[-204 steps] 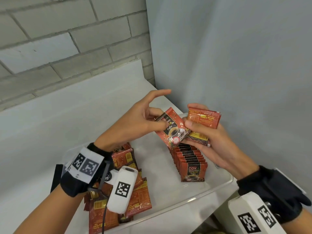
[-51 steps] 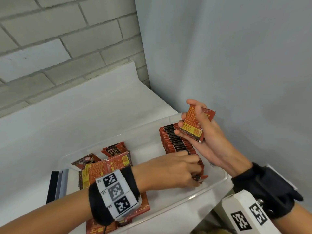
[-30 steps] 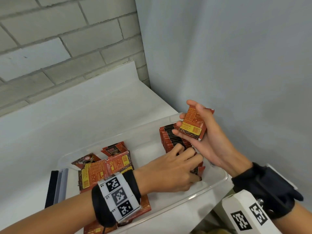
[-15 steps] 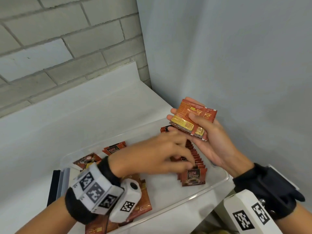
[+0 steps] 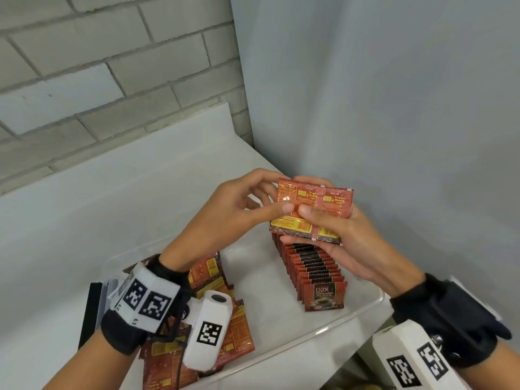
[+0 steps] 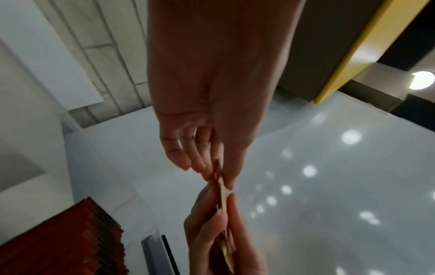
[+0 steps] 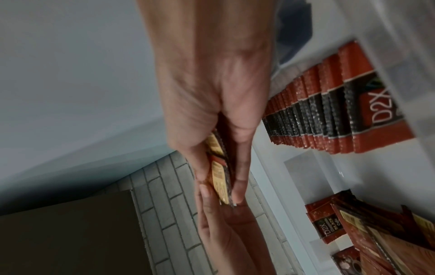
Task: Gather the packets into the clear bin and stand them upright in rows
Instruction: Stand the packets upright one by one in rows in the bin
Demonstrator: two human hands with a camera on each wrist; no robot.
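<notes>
My right hand (image 5: 323,220) holds a small stack of red packets (image 5: 312,212) flat above the clear bin (image 5: 351,316), thumb on top and fingers underneath. My left hand (image 5: 261,204) pinches the left end of the top packet between thumb and fingers. The stack edge (image 7: 219,178) shows between both hands in the right wrist view, and the packet edge (image 6: 222,193) in the left wrist view. Below them a row of upright packets (image 5: 312,271) stands along the bin's right side. A loose pile of packets (image 5: 213,311) lies flat at the bin's left end, partly hidden by my left wrist.
The bin sits on a white counter (image 5: 112,198) in a corner, with a brick wall (image 5: 98,66) behind and a grey wall (image 5: 380,108) to the right. A dark flat object (image 5: 88,313) lies left of the bin. The counter edge drops off at the front right.
My left hand has lifted off the upright row and come up to the stack in my right hand, now pinching its top packet. The right hand has turned the stack flatter.
</notes>
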